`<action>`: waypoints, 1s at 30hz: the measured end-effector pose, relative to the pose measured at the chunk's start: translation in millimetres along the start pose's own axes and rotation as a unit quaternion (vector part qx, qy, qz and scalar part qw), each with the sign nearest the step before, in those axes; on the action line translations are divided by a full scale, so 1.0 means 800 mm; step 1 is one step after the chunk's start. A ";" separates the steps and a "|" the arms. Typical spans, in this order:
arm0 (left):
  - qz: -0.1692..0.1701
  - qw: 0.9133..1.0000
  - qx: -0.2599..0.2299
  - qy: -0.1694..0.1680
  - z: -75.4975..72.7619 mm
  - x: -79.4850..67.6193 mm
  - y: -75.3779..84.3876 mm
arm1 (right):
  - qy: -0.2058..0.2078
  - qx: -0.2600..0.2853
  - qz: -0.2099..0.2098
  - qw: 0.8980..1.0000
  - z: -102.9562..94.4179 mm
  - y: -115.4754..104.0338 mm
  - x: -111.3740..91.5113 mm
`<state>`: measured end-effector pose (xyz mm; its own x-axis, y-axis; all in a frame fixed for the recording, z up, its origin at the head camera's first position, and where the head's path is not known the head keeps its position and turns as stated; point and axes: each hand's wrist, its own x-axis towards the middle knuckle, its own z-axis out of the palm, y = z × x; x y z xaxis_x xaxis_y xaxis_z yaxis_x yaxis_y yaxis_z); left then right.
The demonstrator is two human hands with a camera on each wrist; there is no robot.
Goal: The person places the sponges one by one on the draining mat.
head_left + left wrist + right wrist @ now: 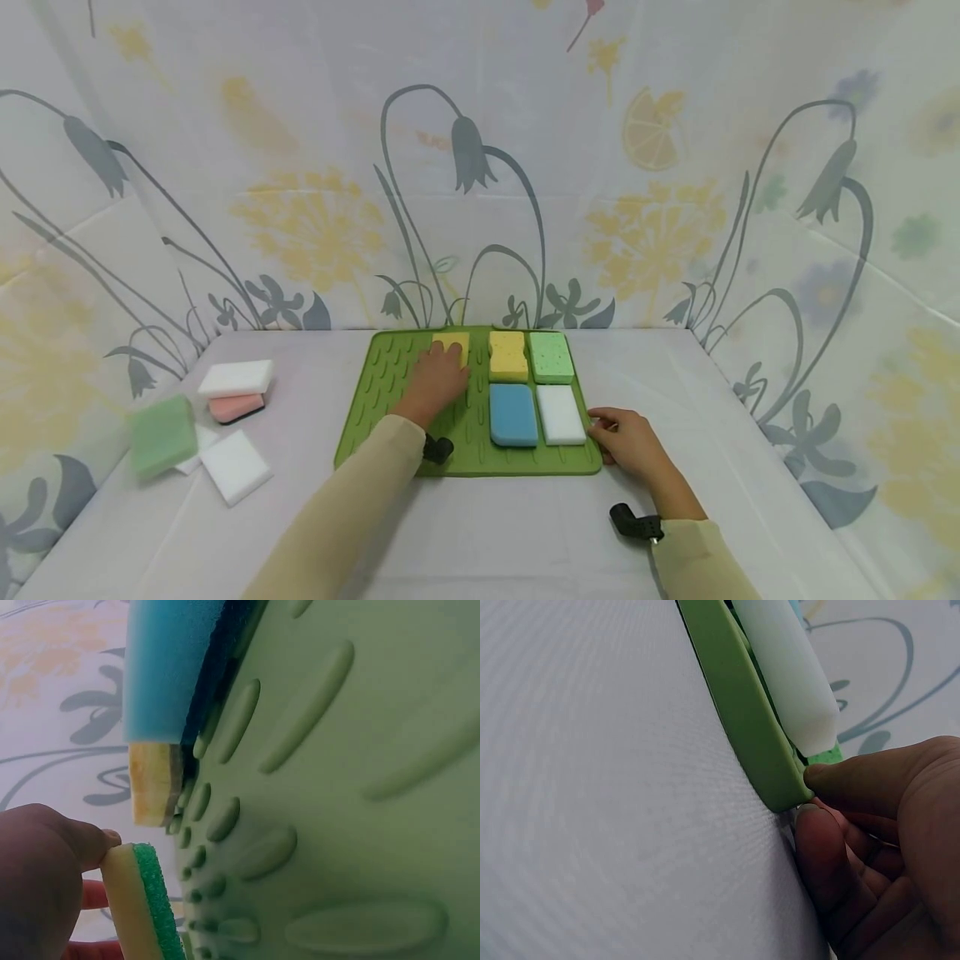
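My left hand holds a yellow sponge at the far side of a green drying mat. In the left wrist view that sponge shows a green scouring layer facing the mat, and the thumb lies on its edge. At the mat's near right corner, my right hand pinches the rim between thumb and finger. On the mat's right part lie a notched yellow sponge, a light green sponge, a blue sponge and a white sponge.
Left of the mat, a white sponge rests on a pink one. Near them lie a green sponge and another white sponge. A flower-printed cloth hangs behind the white-covered table.
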<state>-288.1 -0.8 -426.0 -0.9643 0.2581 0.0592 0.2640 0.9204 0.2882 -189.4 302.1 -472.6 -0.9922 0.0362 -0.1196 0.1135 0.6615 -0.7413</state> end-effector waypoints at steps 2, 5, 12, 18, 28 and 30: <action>-0.004 1.000 0.006 -0.003 0.002 0.003 0.002 | 0.000 0.002 0.000 1.000 0.000 0.000 0.000; -0.011 1.000 0.010 -0.006 0.005 0.006 0.006 | -0.002 0.001 -0.003 1.000 -0.001 0.000 0.000; -0.013 1.000 0.016 -0.013 0.013 0.012 0.014 | 0.002 0.005 0.005 1.000 -0.001 0.003 0.001; -0.016 1.000 0.007 -0.010 0.017 0.017 0.022 | 0.005 0.004 0.000 1.000 -0.002 0.002 0.000; -0.022 0.999 0.028 -0.027 0.020 0.023 0.027 | 0.002 0.005 0.008 1.000 -0.001 0.000 0.000; -0.023 0.999 0.029 -0.028 0.020 0.023 0.028 | 0.003 0.003 0.009 1.000 -0.001 0.001 0.000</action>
<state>-299.2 29.3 -433.9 -0.9732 0.2300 -0.0071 0.2221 0.9469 0.2326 -189.6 303.1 -472.7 -0.9902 0.0524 -0.1296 0.1320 0.6562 -0.7429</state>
